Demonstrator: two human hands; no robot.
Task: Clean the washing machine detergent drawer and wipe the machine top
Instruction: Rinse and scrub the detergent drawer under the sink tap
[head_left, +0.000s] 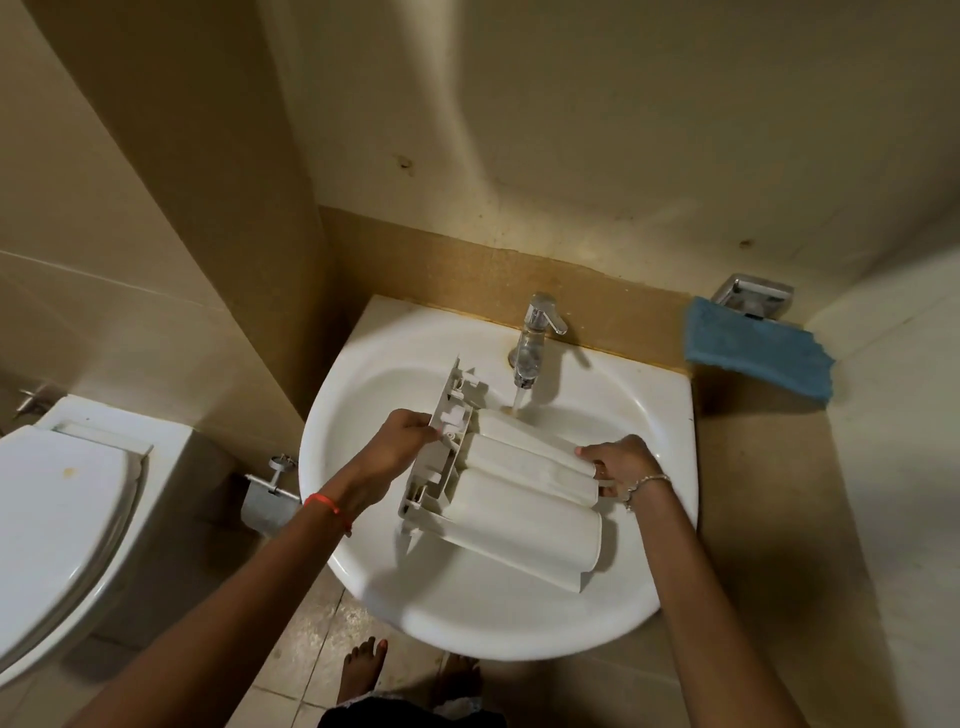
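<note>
Left hand (402, 441) and right hand (618, 462) grip the upturned detergent drawer (519, 499).

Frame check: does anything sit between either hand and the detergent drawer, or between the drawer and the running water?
Nothing visible does. The left hand grips the front panel of the detergent drawer, the right hand holds its rear end, and the stream from the tap falls straight onto its far edge over the sink.
</note>
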